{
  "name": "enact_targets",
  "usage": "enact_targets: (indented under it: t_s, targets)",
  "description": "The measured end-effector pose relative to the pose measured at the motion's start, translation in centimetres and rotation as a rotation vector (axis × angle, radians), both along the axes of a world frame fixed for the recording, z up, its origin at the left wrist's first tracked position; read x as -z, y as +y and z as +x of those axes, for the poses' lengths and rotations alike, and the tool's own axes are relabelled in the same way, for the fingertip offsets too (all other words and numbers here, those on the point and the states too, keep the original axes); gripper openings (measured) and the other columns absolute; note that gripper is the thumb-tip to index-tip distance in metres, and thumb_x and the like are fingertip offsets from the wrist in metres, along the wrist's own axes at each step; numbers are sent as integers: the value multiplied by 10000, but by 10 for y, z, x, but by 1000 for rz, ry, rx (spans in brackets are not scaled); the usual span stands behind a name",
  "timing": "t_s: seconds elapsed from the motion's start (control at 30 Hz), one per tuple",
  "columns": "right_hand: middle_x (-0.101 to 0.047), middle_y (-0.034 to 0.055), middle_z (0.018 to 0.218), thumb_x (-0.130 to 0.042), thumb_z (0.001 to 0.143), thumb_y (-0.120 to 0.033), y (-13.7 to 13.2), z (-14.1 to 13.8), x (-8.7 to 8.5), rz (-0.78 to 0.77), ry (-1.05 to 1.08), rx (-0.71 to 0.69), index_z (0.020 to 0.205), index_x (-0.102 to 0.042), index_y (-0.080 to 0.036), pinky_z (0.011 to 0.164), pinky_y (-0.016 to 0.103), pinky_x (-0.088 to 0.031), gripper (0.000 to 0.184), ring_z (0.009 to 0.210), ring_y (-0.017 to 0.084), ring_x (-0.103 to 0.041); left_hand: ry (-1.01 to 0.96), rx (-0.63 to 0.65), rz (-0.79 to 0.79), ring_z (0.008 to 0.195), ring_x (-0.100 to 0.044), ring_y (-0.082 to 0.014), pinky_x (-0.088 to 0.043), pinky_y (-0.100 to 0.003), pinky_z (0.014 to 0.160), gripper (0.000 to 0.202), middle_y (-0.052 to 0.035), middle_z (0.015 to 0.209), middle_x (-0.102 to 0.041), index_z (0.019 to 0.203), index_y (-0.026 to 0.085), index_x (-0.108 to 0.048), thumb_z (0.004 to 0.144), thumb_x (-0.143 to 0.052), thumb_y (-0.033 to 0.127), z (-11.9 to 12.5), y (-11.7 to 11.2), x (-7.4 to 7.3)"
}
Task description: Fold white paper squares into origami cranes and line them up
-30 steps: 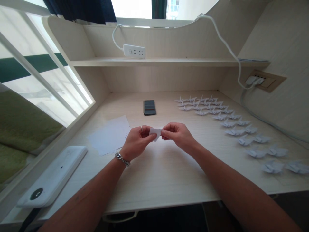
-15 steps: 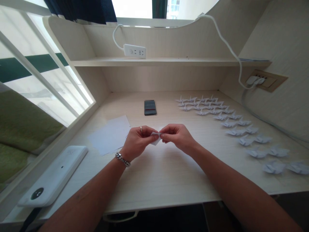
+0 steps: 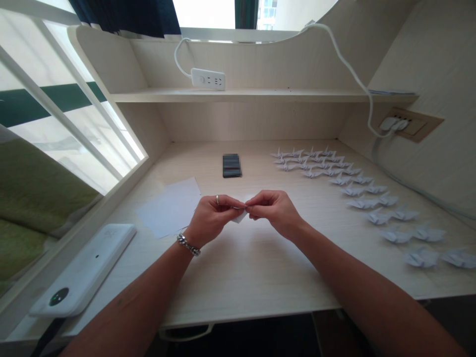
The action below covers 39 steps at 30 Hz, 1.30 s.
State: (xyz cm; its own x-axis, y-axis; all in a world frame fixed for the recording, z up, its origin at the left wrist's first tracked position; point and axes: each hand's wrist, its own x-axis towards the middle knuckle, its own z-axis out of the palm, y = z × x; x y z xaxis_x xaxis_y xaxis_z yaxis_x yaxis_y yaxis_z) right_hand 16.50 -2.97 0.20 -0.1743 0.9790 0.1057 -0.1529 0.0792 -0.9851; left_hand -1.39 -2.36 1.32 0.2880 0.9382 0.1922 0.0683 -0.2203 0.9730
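A small folded piece of white paper (image 3: 239,217) is pinched between my two hands above the middle of the desk. My left hand (image 3: 213,215), with a ring and a chain bracelet, grips its left side between thumb and fingers. My right hand (image 3: 274,209) pinches the paper's right tip, its fingertips meeting those of the left. Fingers cover most of the paper, so its exact fold is hidden. Left of my hands lie loose white paper sheets (image 3: 169,208). Several white folded paper cranes (image 3: 351,191) stand in rows on the right.
A dark, blurred rectangular object (image 3: 231,166) lies beyond my hands. At the left edge rests a white power bank-like device (image 3: 85,270) with a dark cable. A power strip (image 3: 208,79) is on the shelf (image 3: 260,95). A white cord (image 3: 349,67) hangs to the wall socket (image 3: 416,125).
The folded paper has tilted slightly between my fingertips, and less of its upper face shows. My hands have barely moved, and both keep their pinch.
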Motion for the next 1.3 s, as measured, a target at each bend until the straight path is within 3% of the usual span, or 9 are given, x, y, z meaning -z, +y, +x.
enact_targets:
  t_s: [0.17, 0.5, 0.97, 1.3]
  targets:
    - [-693, 33, 647, -785, 609, -248, 1, 2, 1, -108, 60, -55, 798, -733, -149, 627, 298, -543, 219, 613, 145, -651, 0, -33, 72, 660, -631, -150, -508, -261, 615, 75, -48, 703, -715, 708, 169, -745, 688, -758, 240, -2, 0, 3]
    - [-703, 47, 649, -770, 613, -183, 2, 4, 0, -146, 124, -86, 780, -741, -134, 611, 268, -558, 176, 606, 149, -668, 16, 32, 212, 672, -624, -141, -499, -254, 610, 41, -47, 723, -703, 715, 166, -736, 718, -742, 207, -5, 2, 4]
    - [-718, 67, 690, -753, 638, -205, 2, 8, -3, -171, 105, -139, 828, -743, -124, 646, 293, -566, 207, 630, 161, -682, 37, 28, 182, 669, -619, -142, -484, -250, 601, 36, -50, 721, -709, 726, 162, -739, 719, -733, 196, -7, 1, 3]
    - [-670, 33, 618, -755, 682, -386, 2, 2, 4, -125, -91, -127, 800, -730, -135, 584, 252, -503, 278, 573, 116, -613, 101, 49, 65, 602, -599, -119, -465, -227, 560, 61, -35, 655, -694, 724, 151, -737, 710, -726, 209, -2, 0, 7]
